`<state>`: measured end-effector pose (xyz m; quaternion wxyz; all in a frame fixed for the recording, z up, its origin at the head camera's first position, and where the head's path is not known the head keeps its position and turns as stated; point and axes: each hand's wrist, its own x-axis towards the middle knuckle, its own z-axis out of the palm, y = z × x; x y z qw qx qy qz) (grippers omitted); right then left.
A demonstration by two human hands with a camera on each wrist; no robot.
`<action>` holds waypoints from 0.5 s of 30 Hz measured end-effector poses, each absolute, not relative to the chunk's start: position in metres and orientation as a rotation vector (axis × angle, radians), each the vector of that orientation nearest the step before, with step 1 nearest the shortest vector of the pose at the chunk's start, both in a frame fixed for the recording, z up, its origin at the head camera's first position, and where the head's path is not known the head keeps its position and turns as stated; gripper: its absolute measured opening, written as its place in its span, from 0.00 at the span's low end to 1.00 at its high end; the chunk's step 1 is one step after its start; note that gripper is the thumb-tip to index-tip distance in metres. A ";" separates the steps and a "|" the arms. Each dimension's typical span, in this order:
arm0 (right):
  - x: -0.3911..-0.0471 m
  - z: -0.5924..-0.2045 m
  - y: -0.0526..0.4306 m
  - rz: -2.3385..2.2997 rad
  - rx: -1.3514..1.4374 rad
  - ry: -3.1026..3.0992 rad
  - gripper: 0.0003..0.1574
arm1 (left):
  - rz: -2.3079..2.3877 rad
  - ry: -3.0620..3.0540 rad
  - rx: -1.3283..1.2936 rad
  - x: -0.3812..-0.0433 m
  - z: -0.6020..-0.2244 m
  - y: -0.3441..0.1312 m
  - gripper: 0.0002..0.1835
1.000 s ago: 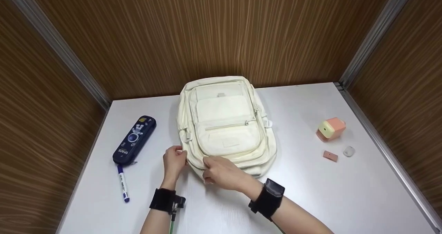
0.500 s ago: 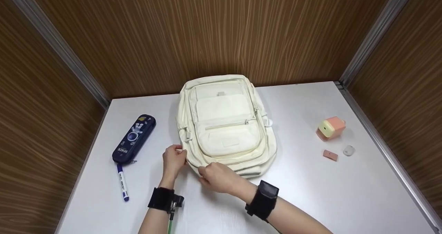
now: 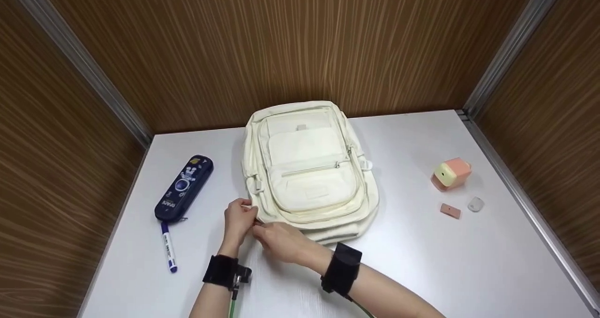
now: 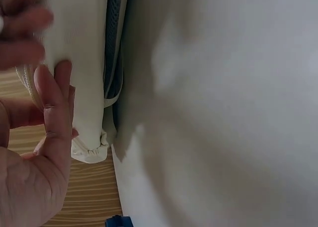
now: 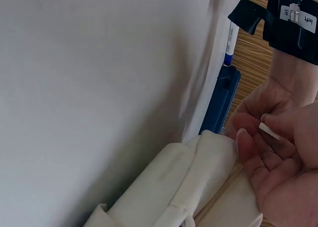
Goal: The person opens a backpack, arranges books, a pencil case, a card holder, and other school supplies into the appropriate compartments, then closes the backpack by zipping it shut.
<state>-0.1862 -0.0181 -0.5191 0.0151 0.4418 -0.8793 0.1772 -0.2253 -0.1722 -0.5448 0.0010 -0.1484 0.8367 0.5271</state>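
The right hand (image 3: 283, 244) moved beside the left hand (image 3: 238, 222), fingers pinching a pale tab (image 5: 269, 130) and backpack (image 3: 307, 184) respectively.

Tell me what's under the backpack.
The backpack lies on the white table; dark mesh shows along its table-facing edge. Anything farther beneath is covered.

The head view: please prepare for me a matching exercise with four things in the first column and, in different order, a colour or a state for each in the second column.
First column:
1. backpack
2. pencil case
3. marker
4. left hand

Second column:
A. white, with blue ends
B. pinching an edge of cream fabric
C. dark blue, with printed pictures
D. cream, lying with its zipped front pockets facing up

Right pairs: 1-D, 2-C, 3-A, 4-B.
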 end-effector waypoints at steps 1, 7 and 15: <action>-0.185 -0.517 -0.016 0.541 1.375 -2.746 0.07 | 1.667 2.626 -0.473 -0.226 -0.546 -0.173 0.14; -0.181 -0.507 0.003 0.443 1.350 -2.822 0.11 | 1.664 2.677 -0.496 -0.230 -0.546 -0.176 0.14; -0.180 -0.502 0.035 0.542 1.377 -2.897 0.14 | 1.737 2.625 -0.491 -0.231 -0.547 -0.174 0.14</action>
